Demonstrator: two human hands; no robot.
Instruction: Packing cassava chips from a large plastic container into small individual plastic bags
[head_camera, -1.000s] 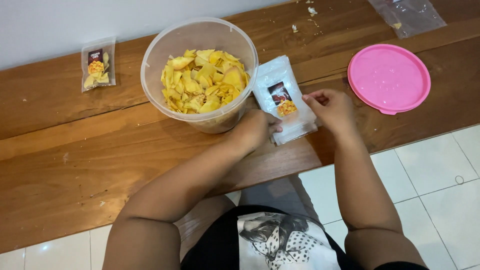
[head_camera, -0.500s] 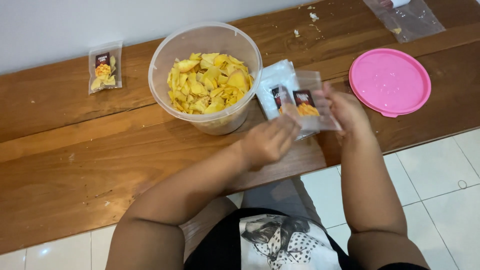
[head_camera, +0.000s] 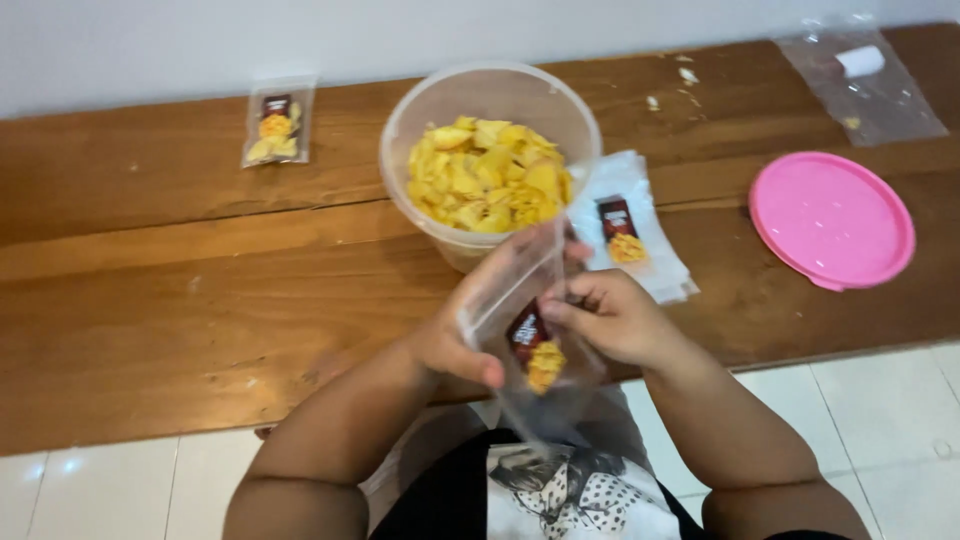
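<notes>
Item: clear pouch (head_camera: 530, 340), held between my left hand (head_camera: 455, 335) and right hand (head_camera: 610, 318), fingers pinching its mouth apart. Location: 6 o'clock of chip tub (head_camera: 490, 165) on tabletop (head_camera: 200, 300). Step: opening. Next calls for a steady, wide mouth.

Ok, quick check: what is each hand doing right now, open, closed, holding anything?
Left hand: closed on the clear plastic pouch, gripping its left edge.
Right hand: closed, pinching the same pouch from the right.
</notes>
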